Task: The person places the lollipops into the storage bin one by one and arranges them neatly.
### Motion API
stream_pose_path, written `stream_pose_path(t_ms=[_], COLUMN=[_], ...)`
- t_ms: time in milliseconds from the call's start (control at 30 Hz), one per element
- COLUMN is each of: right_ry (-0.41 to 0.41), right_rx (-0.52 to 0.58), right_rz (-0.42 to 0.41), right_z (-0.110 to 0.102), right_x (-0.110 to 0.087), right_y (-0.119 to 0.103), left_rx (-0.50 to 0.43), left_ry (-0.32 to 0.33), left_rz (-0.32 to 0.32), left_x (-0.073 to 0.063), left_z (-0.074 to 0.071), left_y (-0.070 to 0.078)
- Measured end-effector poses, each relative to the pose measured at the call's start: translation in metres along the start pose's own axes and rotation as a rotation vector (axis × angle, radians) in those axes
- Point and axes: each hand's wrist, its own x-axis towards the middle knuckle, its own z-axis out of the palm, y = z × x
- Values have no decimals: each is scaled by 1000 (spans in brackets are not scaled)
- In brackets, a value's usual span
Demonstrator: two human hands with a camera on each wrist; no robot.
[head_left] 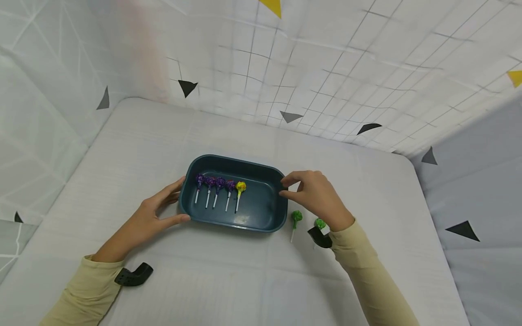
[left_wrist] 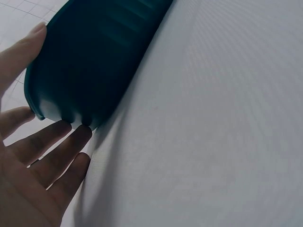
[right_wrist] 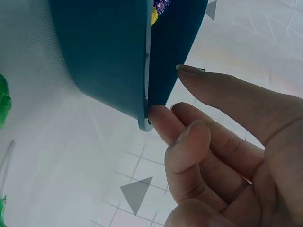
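Note:
A dark teal tray [head_left: 261, 224] rests on the white-covered table. Inside, several purple-wrapped lollipops [head_left: 219, 184] and one yellow-wrapped lollipop [head_left: 241, 186] lie in a row toward the left, sticks pointing to the near side. My left hand [head_left: 152, 217] spans the tray's left end, thumb at the near corner; its fairly straight fingers [left_wrist: 52, 142] touch the end wall. Over the right rim is my right hand [head_left: 316, 194], thumb and index apart with nothing between them, other fingers loosely bent. A green lollipop [head_left: 297, 216] lies just right of the tray.
Another green lollipop [head_left: 320, 223] lies farther right, partly hidden by the black wrist mount [head_left: 320, 237] on the right sleeve. A second black mount [head_left: 133, 275] is on the left sleeve. White grid-patterned cloth [head_left: 261, 68] hangs behind the table [head_left: 212, 276].

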Motion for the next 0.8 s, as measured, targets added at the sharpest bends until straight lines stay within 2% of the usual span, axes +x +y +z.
stream_pose_path(t_ms=[433, 800], right_ry=[41, 24], right_rx=[3, 8], right_rz=[2, 46], right_z=[1, 6], right_x=[-13, -25], right_y=[10, 26], left_rx=[8, 4], left_ry=[5, 1], left_rz=[-9, -9], left_x=[0, 0], left_z=[0, 0], left_y=[0, 1])
